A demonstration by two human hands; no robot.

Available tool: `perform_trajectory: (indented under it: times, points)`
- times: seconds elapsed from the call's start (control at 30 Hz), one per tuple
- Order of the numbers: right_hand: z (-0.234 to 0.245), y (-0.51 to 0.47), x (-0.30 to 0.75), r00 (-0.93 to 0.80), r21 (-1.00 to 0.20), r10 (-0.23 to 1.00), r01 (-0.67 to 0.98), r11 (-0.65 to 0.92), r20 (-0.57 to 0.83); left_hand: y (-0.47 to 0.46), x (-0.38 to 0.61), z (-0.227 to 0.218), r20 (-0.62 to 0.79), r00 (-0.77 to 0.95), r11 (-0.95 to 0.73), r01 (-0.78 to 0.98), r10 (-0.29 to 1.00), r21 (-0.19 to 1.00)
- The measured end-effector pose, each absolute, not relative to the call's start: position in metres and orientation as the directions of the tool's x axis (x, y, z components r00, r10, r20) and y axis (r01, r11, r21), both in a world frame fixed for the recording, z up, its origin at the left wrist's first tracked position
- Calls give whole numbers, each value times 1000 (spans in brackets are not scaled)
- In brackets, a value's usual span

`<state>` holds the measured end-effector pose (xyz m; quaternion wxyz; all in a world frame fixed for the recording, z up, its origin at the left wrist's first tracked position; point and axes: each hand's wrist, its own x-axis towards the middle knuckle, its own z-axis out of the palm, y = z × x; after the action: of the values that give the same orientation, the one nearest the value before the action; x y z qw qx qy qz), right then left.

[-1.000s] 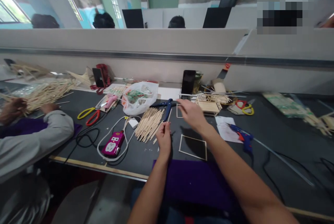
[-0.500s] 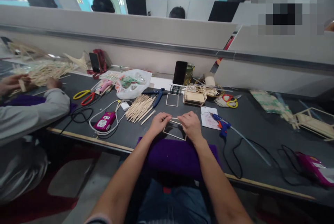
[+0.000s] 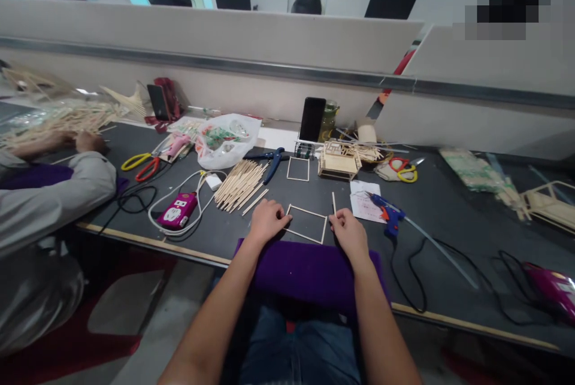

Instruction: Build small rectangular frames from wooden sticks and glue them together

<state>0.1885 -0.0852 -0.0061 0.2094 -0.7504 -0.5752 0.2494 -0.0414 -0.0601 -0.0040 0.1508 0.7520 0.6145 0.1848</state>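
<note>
A rectangular frame of thin wooden sticks (image 3: 308,212) lies flat on the dark table in front of me. My left hand (image 3: 268,220) is closed at its left side, with thumb and fingers on that edge. Just past the frame's right side, my right hand (image 3: 349,234) pinches a short wooden stick (image 3: 333,202) that points away from me. Under my wrists, a folded purple cloth (image 3: 309,265) covers the table's front edge. Beyond the hands lie a smaller stick frame (image 3: 298,169) and a small wooden stick model (image 3: 339,164).
Loose sticks (image 3: 240,184) and blue cutters (image 3: 274,164) lie left of centre, near a plastic bag (image 3: 228,139). A blue glue gun (image 3: 389,214) with its cord lies at right, by scissors (image 3: 406,172). A propped phone (image 3: 312,120) stands behind. A co-worker's sleeve (image 3: 67,184) rests at far left.
My hands have moved apart. The stick that both held above the frame is now in my right hand alone, turned to point away from me, while my left hand is at the frame's left side.
</note>
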Motion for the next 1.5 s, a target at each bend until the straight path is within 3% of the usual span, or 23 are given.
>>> perform_trajectory:
  times: [0.2,0.3,0.4,0.5,0.57,0.67,0.77,0.93,1.17,1.33,1.5]
  points:
    - [-5,-78,177,171,-654,982,734,-180,-78,-59,-37,-3,49,56,-73,866,997,494]
    - [-7,-67,178,170,-662,985,737,-135,-11,-55,-33,-7,51,-46,6,801,998,599]
    - [-11,-54,181,151,-724,988,686,-75,41,-48,-29,-10,-65,-95,107,559,993,822]
    - [-19,-43,186,152,-806,987,591,-48,53,-41,-25,-11,-263,-37,266,147,964,953]
    - [-24,-40,189,165,-846,985,531,-46,50,-38,-25,-9,-335,18,335,-53,942,941]
    - [-24,-44,192,199,-857,975,515,-21,95,-37,-27,-6,-383,74,390,-178,921,903]
    - [-14,-54,185,154,-836,968,543,83,196,-39,-30,-3,-411,109,425,-249,905,870]
    - [9,-64,158,-111,-746,929,566,350,352,-44,-32,-2,-443,218,493,-331,870,805]
    - [7,-59,141,-255,-694,925,612,380,282,-50,-36,-6,-423,313,520,-374,850,768]
    - [0,-63,143,-134,-772,948,554,313,288,-51,-35,-4,-414,309,507,-348,857,789]
    - [-9,-58,176,155,-749,951,654,104,268,-50,-36,-5,-382,117,398,-350,917,848]
